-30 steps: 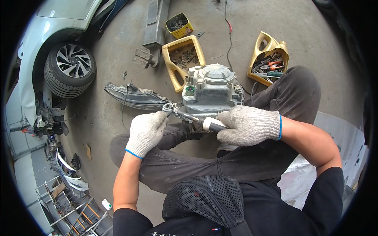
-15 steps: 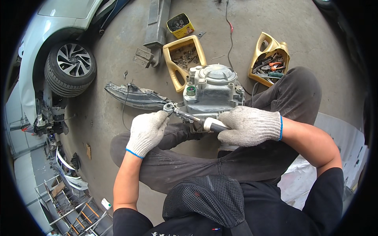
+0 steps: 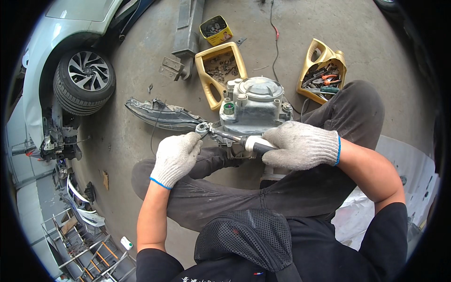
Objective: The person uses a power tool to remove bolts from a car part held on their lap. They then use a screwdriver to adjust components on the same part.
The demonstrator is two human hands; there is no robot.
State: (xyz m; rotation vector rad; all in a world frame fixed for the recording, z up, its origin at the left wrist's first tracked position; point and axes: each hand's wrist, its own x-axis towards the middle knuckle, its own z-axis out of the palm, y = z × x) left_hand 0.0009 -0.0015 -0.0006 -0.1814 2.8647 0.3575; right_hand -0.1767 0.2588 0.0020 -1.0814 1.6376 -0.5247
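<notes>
Head camera, and here's the grey lamp housing [image 3: 256, 110] between the person's bent legs [image 3: 221, 199], probably set there to keep it close and steady. The gloved left hand [image 3: 176, 157] is drawn narrow, thumb and fingers pinching the ring-ended tab [image 3: 202, 128] at the housing's near left corner, presumably to stop it shifting; the glove hides how firm that pinch is. From the other side, the gloved right hand [image 3: 303, 146] wraps the black-and-white handled tool [image 3: 255, 144], gripped well back, which seems to leave the metal shaft free to reach across toward the tab. Does the tip touch? Can't tell from here. Beyond the housing, a cut-open gold jug [image 3: 241, 63] holds small parts; off to the right, another gold jug [image 3: 339, 57] carries pliers and other tools, likely parked nearby for easy reach.
</notes>
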